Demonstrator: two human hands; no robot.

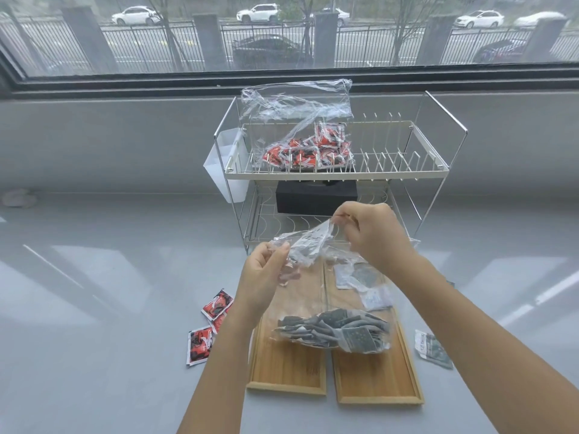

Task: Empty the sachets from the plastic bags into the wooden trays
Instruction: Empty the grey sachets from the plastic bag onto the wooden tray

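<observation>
Hands pinching a clear bag of grey sachets over two wooden trays

Trays (286, 375) lie side by side on the desk (94, 308); bag (333, 335) sags just above them, left hand (266, 277) and right hand (372, 233) each in a closed grip on its top edge; red sachets (208, 324) lie left; another bag (300, 145) sits on the rack (407, 170) behind.

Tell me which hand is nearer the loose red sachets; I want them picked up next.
Left. The left hand is just up and right of the red sachets, its forearm beside them. The right hand is farther right, pinching the bag.
</observation>
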